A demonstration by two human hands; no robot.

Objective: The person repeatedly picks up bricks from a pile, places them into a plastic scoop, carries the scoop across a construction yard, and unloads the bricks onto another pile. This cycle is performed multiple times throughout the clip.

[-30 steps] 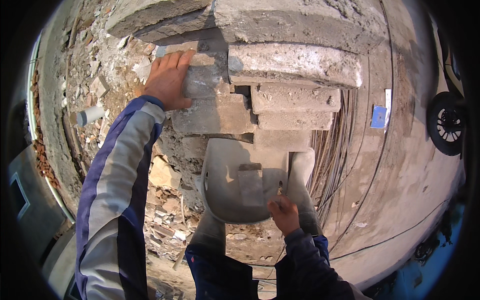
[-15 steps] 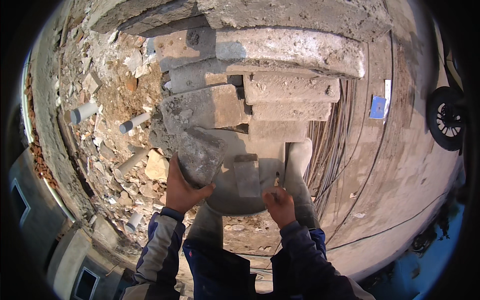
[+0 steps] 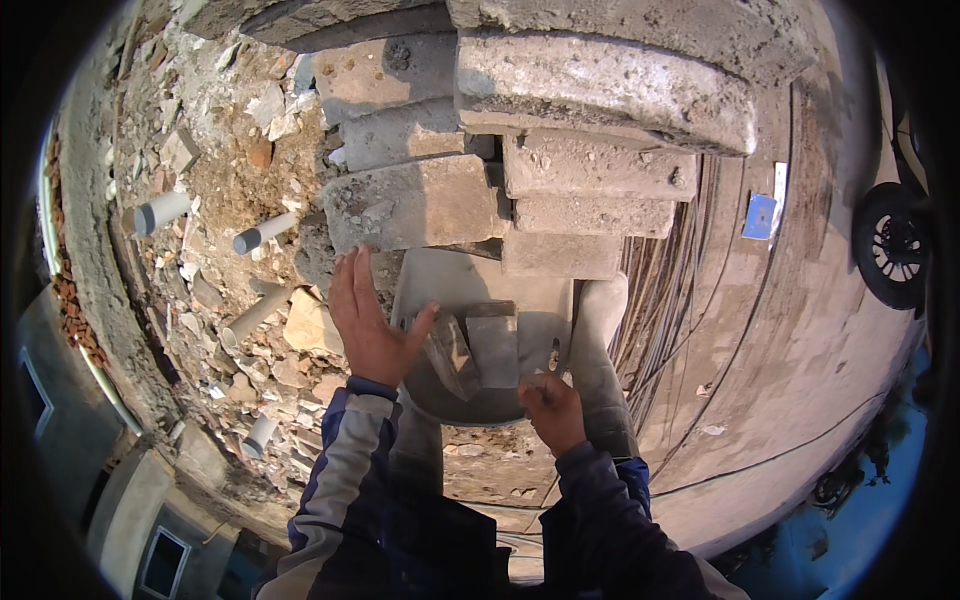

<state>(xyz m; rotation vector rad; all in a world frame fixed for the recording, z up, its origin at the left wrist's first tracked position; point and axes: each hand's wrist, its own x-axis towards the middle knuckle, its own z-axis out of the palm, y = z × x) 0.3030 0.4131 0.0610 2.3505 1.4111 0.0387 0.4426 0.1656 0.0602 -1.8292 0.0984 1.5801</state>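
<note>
My left hand [image 3: 375, 325] is open, fingers spread and empty, over the left rim of a grey shallow pan [image 3: 430, 285]. In the pan, close to my left thumb, a rough chunk of concrete [image 3: 455, 358] lies tilted and somewhat blurred. Beside it rests a flat grey block [image 3: 493, 345]. My right hand [image 3: 553, 408] is closed at the pan's near right edge and seems to grip its rim; the fingertips are partly hidden. A small dark and pale spot [image 3: 555, 352] shows on the pan just beyond that hand.
Stacked concrete blocks [image 3: 590, 170] stand just beyond the pan. Broken rubble [image 3: 265, 150] with grey-capped pipes [image 3: 163, 212] sticking out covers the left. Thin rods or cables [image 3: 670, 290] run along the right. A blue card [image 3: 759, 216] and a black wheel [image 3: 890, 245] lie farther right.
My left hand has let go of the concrete chunk, which has dropped into the pan beside the block. That hand has opened and moved slightly away. My right hand has stayed at the rim.
</note>
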